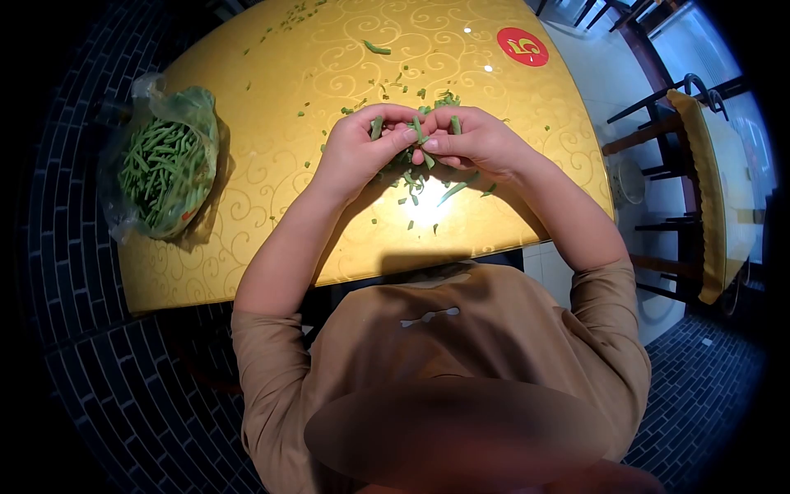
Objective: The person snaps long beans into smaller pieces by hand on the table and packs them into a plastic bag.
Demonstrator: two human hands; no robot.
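Note:
Over the gold patterned table [271, 189], my left hand [362, 146] and my right hand [477, 144] meet fingertip to fingertip. A green bean piece [418, 130] is pinched between them, with both hands' fingers closed on it. Another green piece [376, 128] shows at my left hand's fingers, and one more [455, 125] at my right hand's. Bean scraps [414, 185] lie scattered beneath and around both hands. A clear plastic bag [202, 123] full of green bean pieces [160, 160] stands on the table at the left.
A round red sticker [522, 47] marks the table's far right part. More small scraps [288, 18] lie at the far edge, and a single bean [376, 48] rests nearer. Beyond the right edge are a pale bin [629, 181], dark chairs and another table with a yellow cloth [699, 198].

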